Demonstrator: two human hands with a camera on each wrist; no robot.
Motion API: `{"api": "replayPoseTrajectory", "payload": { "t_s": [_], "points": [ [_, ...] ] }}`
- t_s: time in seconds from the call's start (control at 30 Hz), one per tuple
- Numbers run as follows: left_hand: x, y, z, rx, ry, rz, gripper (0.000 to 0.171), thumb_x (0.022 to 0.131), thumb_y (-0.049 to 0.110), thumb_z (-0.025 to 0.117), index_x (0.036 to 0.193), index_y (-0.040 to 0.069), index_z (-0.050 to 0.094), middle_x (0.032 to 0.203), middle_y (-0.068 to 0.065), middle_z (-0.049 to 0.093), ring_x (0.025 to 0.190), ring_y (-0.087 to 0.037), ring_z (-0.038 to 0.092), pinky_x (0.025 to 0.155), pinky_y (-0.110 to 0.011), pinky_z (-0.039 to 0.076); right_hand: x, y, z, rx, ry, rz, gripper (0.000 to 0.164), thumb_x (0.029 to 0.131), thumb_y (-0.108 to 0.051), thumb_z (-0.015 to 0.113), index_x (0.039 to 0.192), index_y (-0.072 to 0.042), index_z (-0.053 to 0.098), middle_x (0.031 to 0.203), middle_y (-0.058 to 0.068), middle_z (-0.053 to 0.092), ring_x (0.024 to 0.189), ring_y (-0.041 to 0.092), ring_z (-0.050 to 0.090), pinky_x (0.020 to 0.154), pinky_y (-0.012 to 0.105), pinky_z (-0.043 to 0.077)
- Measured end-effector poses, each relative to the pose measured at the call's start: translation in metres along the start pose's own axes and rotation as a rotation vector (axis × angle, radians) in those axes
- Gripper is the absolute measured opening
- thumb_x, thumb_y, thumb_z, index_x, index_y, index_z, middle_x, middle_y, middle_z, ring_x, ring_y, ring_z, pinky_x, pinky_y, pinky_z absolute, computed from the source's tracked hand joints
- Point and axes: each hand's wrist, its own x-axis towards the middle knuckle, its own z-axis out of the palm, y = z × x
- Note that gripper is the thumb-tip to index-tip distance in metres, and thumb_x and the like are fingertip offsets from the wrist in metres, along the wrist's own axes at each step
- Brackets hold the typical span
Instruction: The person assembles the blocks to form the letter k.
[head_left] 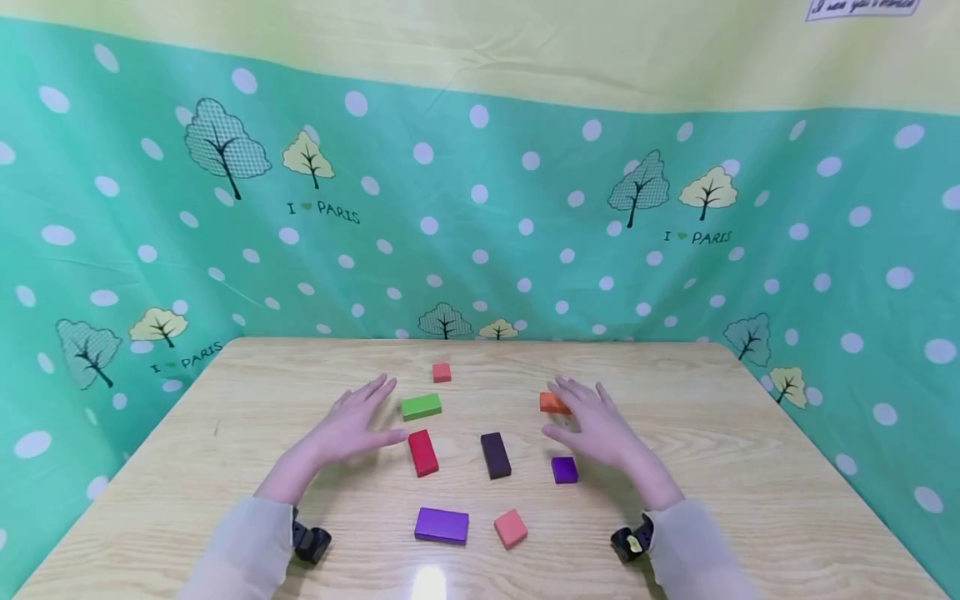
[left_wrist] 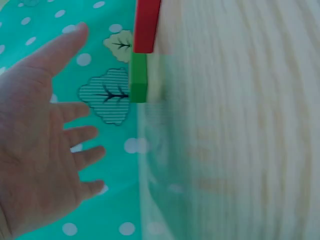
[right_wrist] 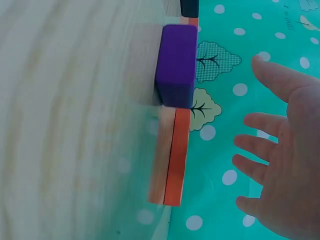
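My left hand (head_left: pixel 354 427) hovers over the left part of the table, fingers spread and nothing in its grasp. Close to its thumb tip lies a red block (head_left: pixel 423 453), and a green block (head_left: pixel 422 407) sits just right of its fingers. On the other side my right hand (head_left: pixel 594 422) is held above the table, fingers straight and spread, also holding nothing. Its fingers partly cover an orange block (head_left: pixel 551 403) in the head view. A small purple block (head_left: pixel 565 470) lies below its thumb. A dark block (head_left: pixel 496 456) rests between the hands.
Nearer the front lie a long purple block (head_left: pixel 442 527) and a pink cube (head_left: pixel 511 528). Another pink cube (head_left: pixel 442 372) sits toward the back. The wooden table (head_left: pixel 750 500) meets a green dotted curtain (head_left: pixel 480 225) along its back and sides.
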Motion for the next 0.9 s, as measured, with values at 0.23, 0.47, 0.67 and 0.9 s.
{"api": "replayPoseTrajectory", "payload": {
  "t_s": [0.23, 0.47, 0.67, 0.9],
  "points": [
    [-0.006, 0.005, -0.004, -0.009, -0.005, 0.007, 0.084, 0.079, 0.054, 0.059, 0.139, 0.002, 0.032, 0.145, -0.021, 0.028, 0.131, -0.040, 0.027, 0.107, -0.061, 0.011, -0.001, -0.008, 0.002, 0.014, -0.012, -0.024, 0.064, 0.084, -0.040, 0.061, 0.135, -0.008, 0.042, 0.141, 0.012, 0.039, 0.131, 0.032, 0.032, 0.110, 0.056, 0.005],
    [-0.010, 0.007, 0.000, -0.066, -0.023, -0.025, 0.084, 0.078, 0.051, 0.062, 0.140, 0.003, 0.031, 0.141, -0.022, 0.035, 0.126, -0.043, 0.033, 0.104, -0.060, 0.024, -0.005, -0.018, 0.004, 0.020, -0.058, -0.069, 0.060, 0.084, -0.039, 0.060, 0.134, -0.009, 0.045, 0.137, 0.010, 0.045, 0.129, 0.030, 0.037, 0.111, 0.055, 0.007],
    [-0.011, 0.010, 0.004, -0.127, -0.008, -0.036, 0.083, 0.078, 0.044, 0.066, 0.140, 0.003, 0.031, 0.138, -0.021, 0.039, 0.124, -0.041, 0.037, 0.101, -0.056, 0.032, -0.005, -0.031, 0.006, 0.034, -0.088, -0.091, 0.056, 0.085, -0.037, 0.061, 0.133, -0.011, 0.047, 0.136, 0.009, 0.046, 0.129, 0.029, 0.037, 0.112, 0.053, 0.009],
    [-0.012, 0.013, 0.005, -0.170, -0.002, -0.036, 0.081, 0.077, 0.041, 0.068, 0.139, 0.003, 0.032, 0.131, -0.018, 0.047, 0.119, -0.037, 0.045, 0.098, -0.053, 0.038, -0.006, -0.044, 0.007, 0.031, -0.108, -0.143, 0.051, 0.085, -0.035, 0.060, 0.130, -0.012, 0.050, 0.131, 0.006, 0.051, 0.125, 0.026, 0.042, 0.111, 0.052, 0.014]
  ]
}}
